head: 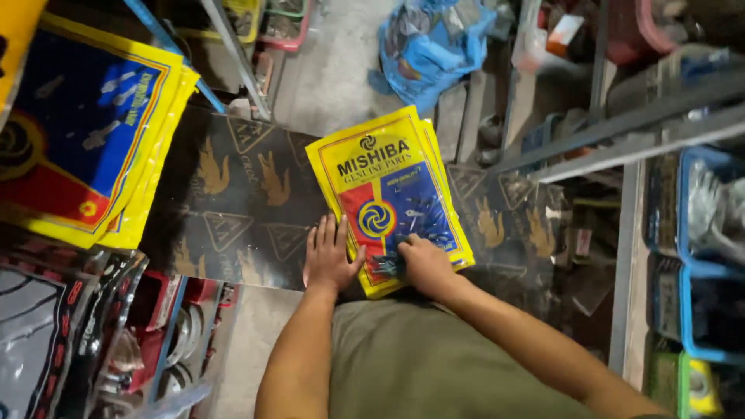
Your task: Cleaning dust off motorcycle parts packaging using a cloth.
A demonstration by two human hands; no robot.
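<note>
Head view is looking down on a dark board [233, 209] with golden bird figures, which is lying across the person's lap and spreading out to both sides. A stack of large yellow and blue bags [93, 132] is lying off to the left, well apart from the hands. At the middle, a small pile of yellow packets [388, 186] with a red and blue panel is resting on the board. The left hand [330, 256] is lying open and flat, fingers spread, against the pile's lower left edge. The right hand [423, 260] is curling loosely over the pile's lower corner, seemingly pinching some small metal parts [388, 266] there, though they are too blurred to tell.
</note>
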